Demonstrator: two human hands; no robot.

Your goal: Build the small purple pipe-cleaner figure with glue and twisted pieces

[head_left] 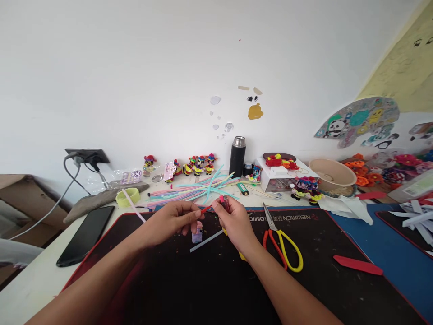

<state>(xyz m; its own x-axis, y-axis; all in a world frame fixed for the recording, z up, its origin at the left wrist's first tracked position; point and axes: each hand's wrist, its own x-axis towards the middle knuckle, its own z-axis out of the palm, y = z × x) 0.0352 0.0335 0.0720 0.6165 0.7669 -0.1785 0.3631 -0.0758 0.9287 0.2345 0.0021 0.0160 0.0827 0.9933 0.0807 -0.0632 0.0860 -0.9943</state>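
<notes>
My left hand (179,221) is closed, thumb and forefinger pinching a narrow red strip (205,209) whose tip points to my right hand. Fingers wrapped, my right hand (235,221) holds what looks like a small red lighter (226,204) upright, its pink top by the thumb. Whether the strip touches the right fingers I cannot tell. Beneath the hands, a small purple-and-pink piece (196,232) and a pale grey stick (207,240) lie on the black mat (189,289). Scissors (279,239) with one red and one yellow handle lie right of my right hand.
Behind the hands are a bundle of pastel strips (182,192), small colourful figures (199,165) and a black flask (237,158). A phone (86,234) and a yellow-green roll (127,197) lie left. Rightward are a red strip (358,265), a beige bowl (333,174) and white paper (347,208).
</notes>
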